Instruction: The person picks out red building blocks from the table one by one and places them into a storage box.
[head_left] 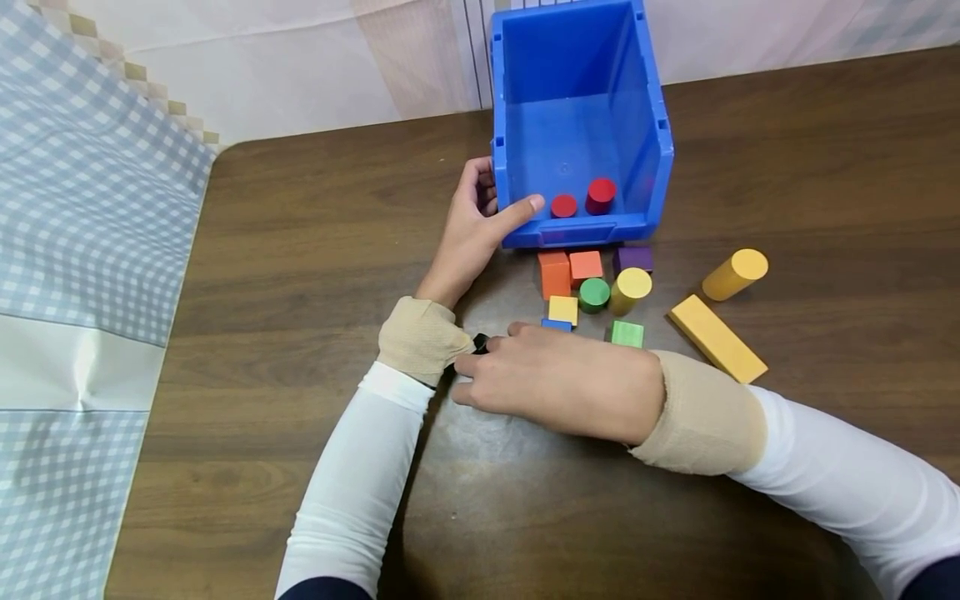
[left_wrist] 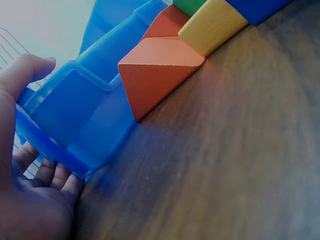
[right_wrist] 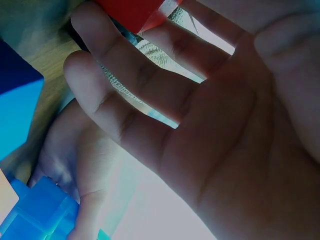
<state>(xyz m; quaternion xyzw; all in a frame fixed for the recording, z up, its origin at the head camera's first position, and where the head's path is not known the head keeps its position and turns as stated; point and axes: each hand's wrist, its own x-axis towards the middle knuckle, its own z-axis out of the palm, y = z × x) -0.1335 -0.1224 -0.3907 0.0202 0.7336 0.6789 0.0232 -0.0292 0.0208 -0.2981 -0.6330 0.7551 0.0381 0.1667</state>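
My left hand grips the near left corner of a blue bin; the thumb lies over the rim and the fingers are around the outer side. In the left wrist view the same hand holds the bin's wall. Over the table, my right hand points left beside the left wrist. In the right wrist view, a red block sits at its fingertips on the palm side; thumb contact is out of view. The head view hides this block. Two red cylinders stand inside the bin.
Before the bin lie orange blocks, a purple block, a green cylinder, a yellow cylinder, a small yellow block, a blue block and a green block. Rightward are a tall yellow cylinder and long yellow block.
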